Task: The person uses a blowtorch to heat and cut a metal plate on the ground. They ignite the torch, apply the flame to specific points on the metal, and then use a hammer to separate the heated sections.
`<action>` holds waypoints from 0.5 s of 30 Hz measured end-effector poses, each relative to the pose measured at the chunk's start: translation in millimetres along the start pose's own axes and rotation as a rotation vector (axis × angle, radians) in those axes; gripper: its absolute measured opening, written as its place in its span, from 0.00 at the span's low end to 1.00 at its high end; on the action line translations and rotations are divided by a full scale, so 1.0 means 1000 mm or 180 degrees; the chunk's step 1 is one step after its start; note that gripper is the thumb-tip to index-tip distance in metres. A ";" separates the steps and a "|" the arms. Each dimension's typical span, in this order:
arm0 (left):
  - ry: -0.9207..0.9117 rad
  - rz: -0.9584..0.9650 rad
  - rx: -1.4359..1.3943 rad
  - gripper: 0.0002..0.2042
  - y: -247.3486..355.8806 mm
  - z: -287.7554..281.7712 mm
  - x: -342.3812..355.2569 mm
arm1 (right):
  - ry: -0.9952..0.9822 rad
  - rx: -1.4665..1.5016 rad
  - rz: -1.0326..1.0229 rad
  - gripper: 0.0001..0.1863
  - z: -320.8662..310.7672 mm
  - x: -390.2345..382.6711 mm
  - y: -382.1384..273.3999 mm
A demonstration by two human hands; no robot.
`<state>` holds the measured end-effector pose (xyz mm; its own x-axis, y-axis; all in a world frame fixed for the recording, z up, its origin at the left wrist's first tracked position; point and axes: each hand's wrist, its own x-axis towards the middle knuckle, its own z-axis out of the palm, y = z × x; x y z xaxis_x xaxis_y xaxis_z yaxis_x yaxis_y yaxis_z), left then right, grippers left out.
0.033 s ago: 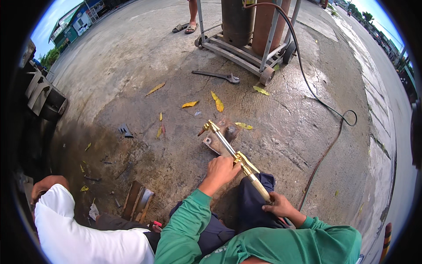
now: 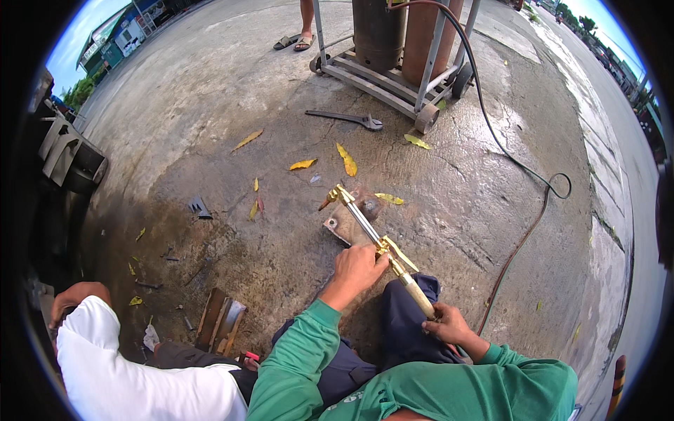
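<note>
A brass cutting torch (image 2: pixel 366 226) with silvery tubes slants across the space in front of me, its copper-coloured tip toward the far left. My left hand (image 2: pixel 357 272) is closed around it near the brass valve part. At the rear end of its pale handle, my right hand (image 2: pixel 449 327) has its thumb and fingers wrapped on the torch. Beneath the torch head lies a rusty metal plate (image 2: pixel 342 223) with a hole near its corner and a round dark stub. The torch partly covers this plate.
Gas cylinders (image 2: pixel 379 35) stand on a wheeled cart (image 2: pixel 382 92) ahead. A hose (image 2: pixel 502 144) runs down the right side. An adjustable wrench (image 2: pixel 344 118), yellow leaves (image 2: pixel 347 160) and metal offcuts (image 2: pixel 220 323) lie on the concrete. A person in a white sleeve (image 2: pixel 133 365) is close at left.
The torch head has shifted very slightly to the right and up, its handle slightly right. Both hands keep their hold.
</note>
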<state>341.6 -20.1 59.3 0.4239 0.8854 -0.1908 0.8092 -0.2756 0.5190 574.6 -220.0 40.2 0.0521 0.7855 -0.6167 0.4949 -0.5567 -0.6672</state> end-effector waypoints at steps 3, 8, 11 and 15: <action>0.0835 0.0287 -0.1054 0.20 0.002 0.012 0.029 | -0.0013 0.1129 0.0000 0.19 -0.027 0.037 -0.005; 0.0445 0.0416 -0.1081 0.19 -0.020 0.008 0.023 | 0.0656 0.1434 -0.0715 0.16 -0.081 0.182 -0.015; 0.0572 -0.0148 -0.1270 0.17 -0.038 -0.022 -0.014 | 0.0837 0.1471 -0.0675 0.12 -0.114 0.274 -0.055; 0.2466 -0.1217 -0.1179 0.15 -0.071 -0.035 -0.133 | 0.0916 0.1193 -0.0529 0.07 -0.125 0.409 -0.083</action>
<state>213.7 -104.9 77.4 -0.3407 0.9304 0.1354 0.6000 0.1043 0.7931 663.3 181.1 -104.2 0.2622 0.8852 -0.3842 0.1739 -0.4350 -0.8835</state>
